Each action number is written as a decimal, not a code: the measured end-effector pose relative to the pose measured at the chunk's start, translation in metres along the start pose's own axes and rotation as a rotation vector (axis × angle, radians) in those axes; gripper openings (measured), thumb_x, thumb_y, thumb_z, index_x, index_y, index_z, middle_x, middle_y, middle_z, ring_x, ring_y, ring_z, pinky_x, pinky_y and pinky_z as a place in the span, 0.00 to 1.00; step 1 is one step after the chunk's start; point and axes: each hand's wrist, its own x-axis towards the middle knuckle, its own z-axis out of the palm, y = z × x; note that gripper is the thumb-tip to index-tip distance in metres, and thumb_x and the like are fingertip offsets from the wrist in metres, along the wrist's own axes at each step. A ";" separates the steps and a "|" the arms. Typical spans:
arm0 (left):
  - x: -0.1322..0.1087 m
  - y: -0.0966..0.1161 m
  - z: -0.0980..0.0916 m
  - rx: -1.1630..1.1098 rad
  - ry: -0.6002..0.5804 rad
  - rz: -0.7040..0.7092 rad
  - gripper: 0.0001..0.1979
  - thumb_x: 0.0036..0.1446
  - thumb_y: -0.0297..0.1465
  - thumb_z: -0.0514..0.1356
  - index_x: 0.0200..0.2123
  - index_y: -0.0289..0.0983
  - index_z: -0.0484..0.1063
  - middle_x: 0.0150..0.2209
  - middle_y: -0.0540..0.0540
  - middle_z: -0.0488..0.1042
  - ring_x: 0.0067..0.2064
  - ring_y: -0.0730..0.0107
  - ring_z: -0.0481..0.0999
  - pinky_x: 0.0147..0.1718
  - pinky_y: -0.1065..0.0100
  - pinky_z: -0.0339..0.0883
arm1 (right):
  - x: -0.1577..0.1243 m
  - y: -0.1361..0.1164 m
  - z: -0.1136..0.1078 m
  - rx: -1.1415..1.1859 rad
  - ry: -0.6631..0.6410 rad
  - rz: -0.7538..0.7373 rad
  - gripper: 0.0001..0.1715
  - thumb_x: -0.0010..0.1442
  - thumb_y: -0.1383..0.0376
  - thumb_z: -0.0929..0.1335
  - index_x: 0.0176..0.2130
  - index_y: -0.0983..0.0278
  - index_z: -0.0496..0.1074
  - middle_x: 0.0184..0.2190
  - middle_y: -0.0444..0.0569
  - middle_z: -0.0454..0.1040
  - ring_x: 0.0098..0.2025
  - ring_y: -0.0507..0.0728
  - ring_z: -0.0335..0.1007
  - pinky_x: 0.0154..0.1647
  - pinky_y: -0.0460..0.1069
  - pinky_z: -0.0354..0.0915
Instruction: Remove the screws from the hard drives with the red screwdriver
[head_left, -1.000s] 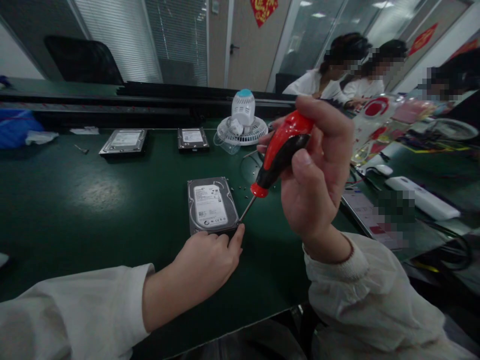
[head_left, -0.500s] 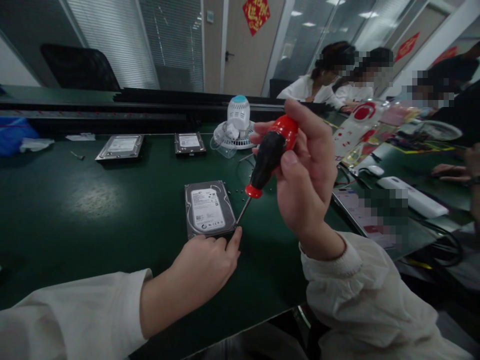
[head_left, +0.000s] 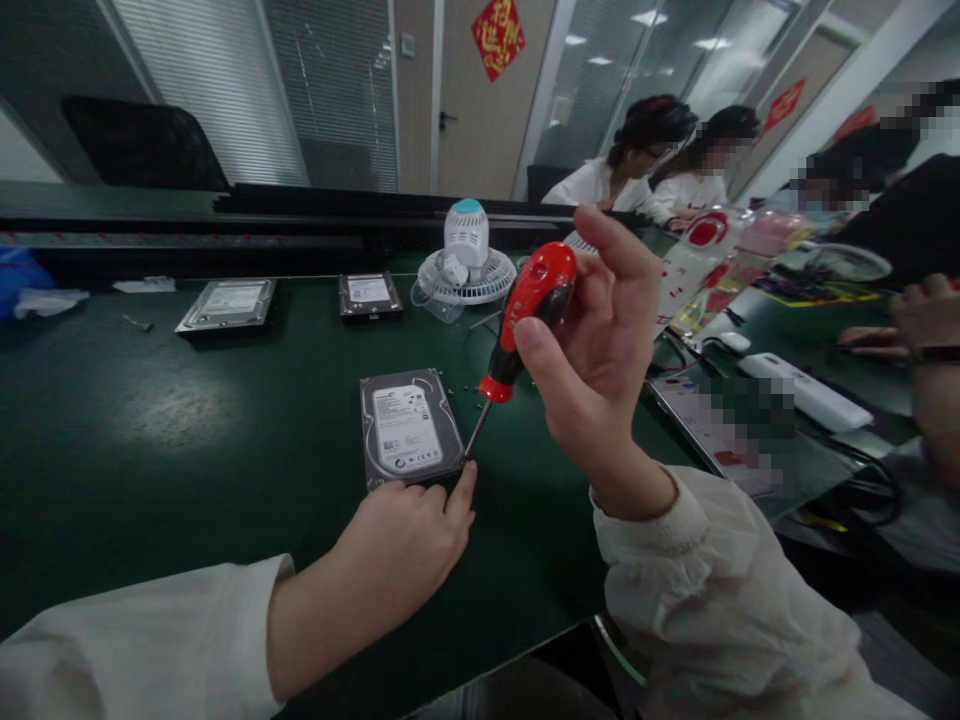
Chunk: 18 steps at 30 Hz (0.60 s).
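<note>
A hard drive [head_left: 411, 430] with a white label lies flat on the green table. Across its near edge rests my left hand [head_left: 409, 535], closed along that edge; the forefinger reaches the near right corner, beside the screwdriver's tip. Most of its other fingertips are hidden. My right hand [head_left: 600, 350] holds a red and black screwdriver [head_left: 529, 310] by the handle, thumb against its near side and the fingers loosely curled behind. The screwdriver leans, its shaft running down to the drive's near right corner. Several small screws [head_left: 469, 390] lie just beyond the drive.
Two more hard drives, one larger [head_left: 229, 303] and one smaller [head_left: 370, 295], lie farther back. A white fan [head_left: 466, 250] rests behind the screws. At right are a phone [head_left: 712, 435], a white power strip [head_left: 806, 390] and bottles [head_left: 705, 265]. Other people sit beyond.
The screwdriver handle has turned, showing more red, and my right thumb and fingers have shifted around it. The tip stays at the drive's corner. The whole view has shifted slightly.
</note>
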 end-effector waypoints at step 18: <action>-0.001 0.000 0.004 -0.005 0.021 -0.005 0.24 0.68 0.31 0.53 0.63 0.26 0.65 0.32 0.38 0.80 0.26 0.61 0.78 0.22 0.63 0.71 | -0.003 0.000 -0.004 -0.079 0.038 0.039 0.26 0.61 0.47 0.65 0.57 0.50 0.65 0.53 0.50 0.70 0.57 0.65 0.69 0.54 0.59 0.72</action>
